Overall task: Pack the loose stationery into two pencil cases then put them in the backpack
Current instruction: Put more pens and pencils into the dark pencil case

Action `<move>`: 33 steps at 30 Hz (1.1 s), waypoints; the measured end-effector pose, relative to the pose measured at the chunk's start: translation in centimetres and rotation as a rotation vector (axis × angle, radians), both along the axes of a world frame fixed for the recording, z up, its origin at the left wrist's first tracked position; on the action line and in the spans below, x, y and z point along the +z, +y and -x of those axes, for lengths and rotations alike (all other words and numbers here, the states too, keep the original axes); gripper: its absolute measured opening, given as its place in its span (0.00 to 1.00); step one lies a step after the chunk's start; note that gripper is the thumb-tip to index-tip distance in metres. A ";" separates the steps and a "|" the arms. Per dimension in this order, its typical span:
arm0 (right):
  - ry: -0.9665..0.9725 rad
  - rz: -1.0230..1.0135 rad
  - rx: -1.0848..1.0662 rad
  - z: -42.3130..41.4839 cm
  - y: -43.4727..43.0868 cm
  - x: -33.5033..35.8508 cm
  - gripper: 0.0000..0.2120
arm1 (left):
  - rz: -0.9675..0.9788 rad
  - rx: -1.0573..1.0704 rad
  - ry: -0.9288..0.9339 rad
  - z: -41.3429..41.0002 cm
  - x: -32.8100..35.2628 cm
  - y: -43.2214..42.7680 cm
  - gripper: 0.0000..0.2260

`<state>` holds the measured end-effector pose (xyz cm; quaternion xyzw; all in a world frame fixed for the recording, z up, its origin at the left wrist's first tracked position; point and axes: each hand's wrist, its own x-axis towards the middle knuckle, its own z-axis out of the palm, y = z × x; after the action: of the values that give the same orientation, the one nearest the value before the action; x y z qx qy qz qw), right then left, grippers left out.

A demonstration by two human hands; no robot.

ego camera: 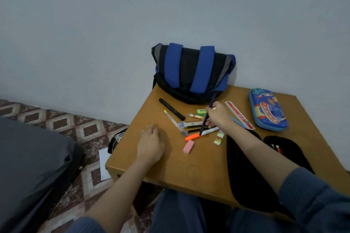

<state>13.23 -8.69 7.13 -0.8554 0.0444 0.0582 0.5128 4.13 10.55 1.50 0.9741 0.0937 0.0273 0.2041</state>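
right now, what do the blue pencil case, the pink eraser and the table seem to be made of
The blue pencil case: probably a moulded, semi-rigid shell with a printed, slightly glossy skin; it keeps a domed shape. The pink eraser: likely rubber or vinyl, matte; a plain soft-edged block. The table: wood or laminate board, smooth brown satin surface; which I cannot tell.

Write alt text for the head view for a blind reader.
A right hand grips a pen over loose stationery on a table; the left hand rests flat. A backpack stands at the back, a blue case and an open black case at right.
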 end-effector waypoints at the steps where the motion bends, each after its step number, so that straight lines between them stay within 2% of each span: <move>1: -0.064 0.028 -0.036 0.2 -1.2 0.2 0.04 | 0.041 -0.046 -0.016 0.1 0.2 -1.9 0.21; 5: -0.276 0.231 -0.125 1.6 -5.1 1.5 0.06 | 0.177 -0.231 -0.057 0.2 0.4 -8.0 0.20; 10: -0.260 0.273 -0.264 2.9 -12.4 2.0 0.06 | 0.236 -0.467 -0.095 0.4 1.0 -15.2 0.22; 15: -0.267 0.173 -0.345 5.3 -18.1 2.3 0.27 | 0.180 -0.675 0.009 0.7 1.5 -19.2 0.27; 19: -0.207 0.239 -0.374 6.5 -21.4 1.5 0.31 | 0.061 -0.830 0.062 1.0 0.8 -21.1 0.29; 23: -0.183 0.289 -0.328 7.3 -22.7 0.6 0.29 | -0.049 -0.875 0.130 1.3 -0.6 -21.9 0.26; 33: -0.116 0.191 -0.294 6.1 -22.8 -0.9 0.30 | -0.129 -0.866 0.093 1.6 -1.3 -21.9 0.26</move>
<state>7.14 -31.48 6.23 -0.8865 0.1447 -0.0716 0.4337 2.49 -11.38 0.23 0.9344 -0.3162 -0.0988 0.1313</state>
